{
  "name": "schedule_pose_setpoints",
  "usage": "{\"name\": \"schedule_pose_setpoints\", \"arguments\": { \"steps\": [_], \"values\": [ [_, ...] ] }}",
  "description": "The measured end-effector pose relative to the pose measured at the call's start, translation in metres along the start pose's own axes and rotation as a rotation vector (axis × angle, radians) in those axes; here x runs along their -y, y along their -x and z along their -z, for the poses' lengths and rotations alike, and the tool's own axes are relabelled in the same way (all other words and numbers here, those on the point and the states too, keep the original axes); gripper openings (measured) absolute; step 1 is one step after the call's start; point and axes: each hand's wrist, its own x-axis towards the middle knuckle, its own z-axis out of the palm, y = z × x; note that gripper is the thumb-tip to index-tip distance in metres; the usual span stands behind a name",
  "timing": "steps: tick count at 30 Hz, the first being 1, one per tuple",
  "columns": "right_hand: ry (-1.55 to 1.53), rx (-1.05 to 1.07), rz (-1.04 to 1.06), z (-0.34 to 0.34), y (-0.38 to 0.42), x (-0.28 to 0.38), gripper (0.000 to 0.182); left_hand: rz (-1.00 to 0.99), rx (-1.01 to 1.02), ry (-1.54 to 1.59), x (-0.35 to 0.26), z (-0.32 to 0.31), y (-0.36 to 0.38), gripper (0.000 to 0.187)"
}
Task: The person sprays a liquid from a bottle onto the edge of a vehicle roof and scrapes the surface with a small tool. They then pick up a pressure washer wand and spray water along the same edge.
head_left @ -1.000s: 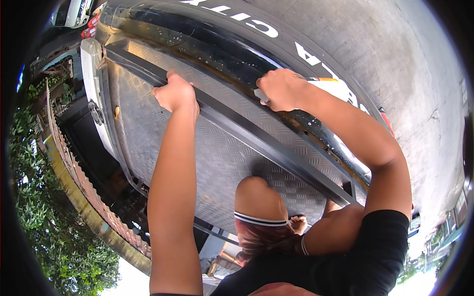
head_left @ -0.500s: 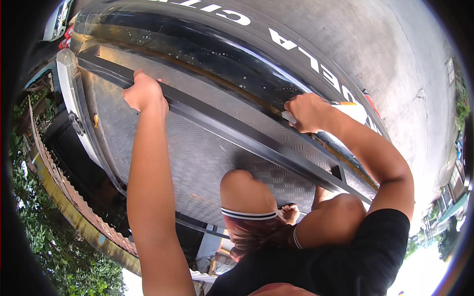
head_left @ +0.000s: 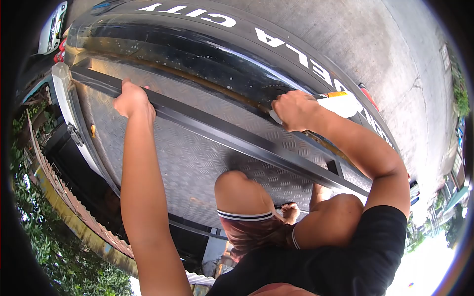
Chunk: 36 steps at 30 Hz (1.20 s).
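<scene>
head | left grip (head_left: pixel 135 101) around long, flat-sided dark grey bar (head_left: pixel 212 123), dully shiny | right grip (head_left: pixel 297 110) holding pale piece (head_left: pixel 275 116)

Bright daylight fills the view: sky (head_left: pixel 429 269) burns out white at four o'clock and pavement (head_left: pixel 395 59) glares pale at two. The metal bar (head_left: pixel 212 122) carries a sheen toward its four o'clock end. Fisheye distortion bows straight edges; black vignetting swallows the corners.

Outdoor street spot, daylight: concrete pavement (head_left: pixel 365 39), white car (head_left: pixel 52 29) at far left, leafy trees (head_left: pixel 74 266), corrugated roofing (head_left: pixel 79 215), tread-plate metal floor (head_left: pixel 195 165), dark lettered panel (head_left: pixel 247 30).
</scene>
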Motion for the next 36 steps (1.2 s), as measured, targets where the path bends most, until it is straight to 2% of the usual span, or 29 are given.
{"name": "schedule_pose_setpoints", "arguments": {
  "steps": [2,5,8,11,14,18,24,27,30,32,33,35,36],
  "values": [
    [-0.003,-0.011,0.014,0.001,0.001,0.002,0.027,0.001,0.000,-0.003,0.000,0.001,0.002,0.051],
    [-0.011,-0.218,0.100,-0.009,0.001,-0.004,0.034,0.008,0.010,0.007,-0.001,0.001,0.003,0.053],
    [-0.003,0.066,-0.044,0.004,-0.001,-0.005,0.043,-0.004,0.018,0.011,0.000,0.001,0.002,0.054],
    [-0.106,-0.070,-0.024,0.007,0.000,-0.004,0.042,-0.018,0.026,0.037,0.005,0.002,-0.007,0.056],
    [-0.164,-0.402,0.162,0.013,-0.010,-0.002,0.034,-0.013,0.048,0.061,0.003,0.002,-0.001,0.057],
    [-0.117,-0.211,0.051,0.063,-0.035,0.013,0.033,0.004,0.049,0.064,0.006,0.003,-0.007,0.060],
    [-0.059,-0.362,0.153,0.115,-0.091,0.048,0.030,0.055,0.060,0.076,-0.001,0.005,-0.002,0.066],
    [-0.038,-0.243,0.074,0.143,-0.093,0.067,0.030,-0.124,-0.015,-0.317,0.011,0.003,-0.047,0.074],
    [-0.055,-0.253,0.111,0.146,-0.107,0.072,0.032,-0.253,0.073,-0.375,-0.013,0.005,-0.126,0.088],
    [-0.059,-0.278,0.137,0.150,-0.118,0.070,0.032,-0.219,0.078,-0.351,-0.053,0.003,-0.192,0.098],
    [-0.051,-0.252,0.115,0.153,-0.121,0.074,0.032,-0.140,-0.004,-0.284,-0.070,-0.010,-0.203,0.099],
    [-0.023,-0.196,0.042,0.172,-0.123,0.073,0.031,-0.120,-0.160,-0.368,-0.081,-0.023,-0.200,0.095],
    [-0.026,-0.190,0.001,0.177,-0.130,0.074,0.029,-0.129,-0.132,-0.338,-0.087,-0.031,-0.193,0.090]
  ]
}}
